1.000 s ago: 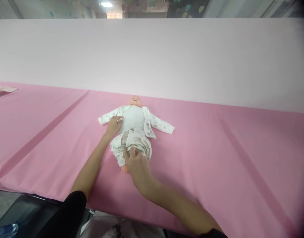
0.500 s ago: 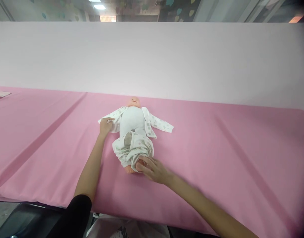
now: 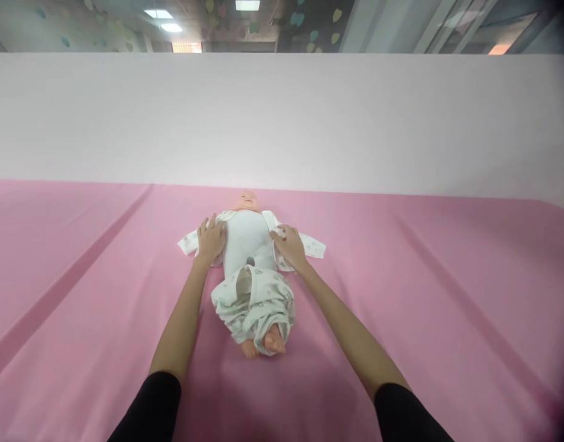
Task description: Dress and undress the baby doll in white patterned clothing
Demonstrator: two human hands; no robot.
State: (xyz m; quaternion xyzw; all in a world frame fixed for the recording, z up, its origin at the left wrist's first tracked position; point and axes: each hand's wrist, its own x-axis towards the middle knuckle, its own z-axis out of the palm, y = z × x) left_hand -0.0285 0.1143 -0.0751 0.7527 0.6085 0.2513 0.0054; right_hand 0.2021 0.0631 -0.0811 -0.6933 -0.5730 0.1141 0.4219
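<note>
Loosely spread fingers (image 3: 211, 226) touch a jacket (image 3: 312, 245), grip unclear, pink sheeting (image 3: 401, 319) meeting white partition (image 3: 282, 123).

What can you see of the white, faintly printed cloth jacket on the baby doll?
The white, faintly printed cloth jacket looks thin and soft. Its long sleeves stretch out to either side, with no doll hands showing at the cuffs. The front lies spread open, baring the white torso of the plastic-looking baby doll, face up on the smooth pink cover. The left hand and right hand touch opposite sides; whether either grips it is unclear.
</note>
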